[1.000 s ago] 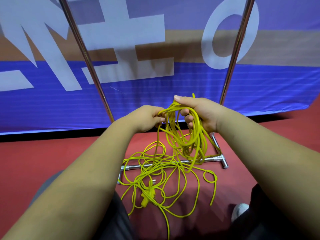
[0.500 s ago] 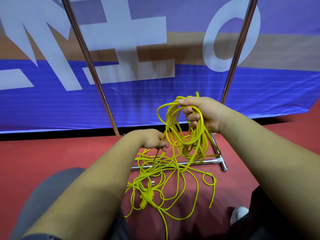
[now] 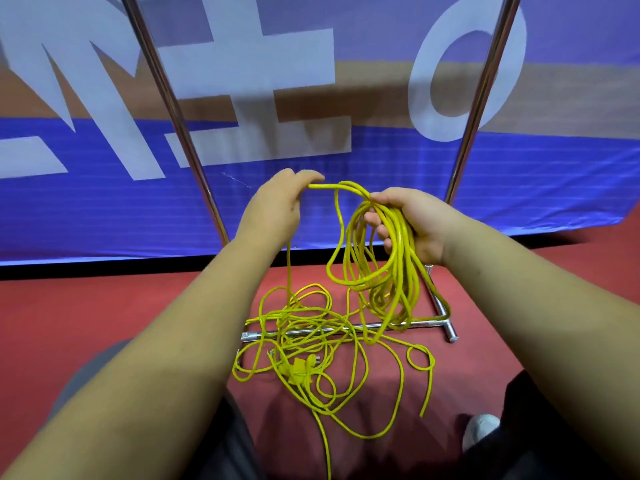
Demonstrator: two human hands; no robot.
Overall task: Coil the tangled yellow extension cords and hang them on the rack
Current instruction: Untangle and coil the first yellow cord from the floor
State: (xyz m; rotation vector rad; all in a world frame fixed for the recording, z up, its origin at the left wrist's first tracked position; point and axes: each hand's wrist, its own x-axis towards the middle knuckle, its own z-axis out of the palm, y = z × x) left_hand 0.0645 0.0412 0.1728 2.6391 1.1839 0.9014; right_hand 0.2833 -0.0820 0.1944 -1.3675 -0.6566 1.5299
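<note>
1. Our right hand [image 3: 414,221] grips the coiled part of the yellow extension cords [image 3: 401,244]; fingers curl round several loops, thumb pressed on top.
2. The loops [image 3: 398,303] hang straight below that hand, lowest turns reaching the floor.
3. Our left hand [image 3: 277,206] is level w/ the right & just to its left; thumb & fingers pinch one strand, which runs across to the right thumb.
4. A 2nd length drops from under the left hand to the tangle [image 3: 304,336], which lies on the red floor [image 3: 104,323] below & betw. both hands, uncoiled.
5. A yellow plug [image 3: 299,370] sits in the tangle, well below the left hand; a loose end w/ a small loop [image 3: 420,358] trails below the right wrist.
6. Rack: one shiny upright [image 3: 180,133] beyond the left hand, the other [image 3: 481,98] beyond the right; base bar [image 3: 426,323] under the hanging loops, tangle draped over it; no cord on the rack's uprights.
7. A blue banner [image 3: 519,188] w/ white letters stands beyond both hands; a white shoe toe [image 3: 479,427] shows under the right forearm.
</note>
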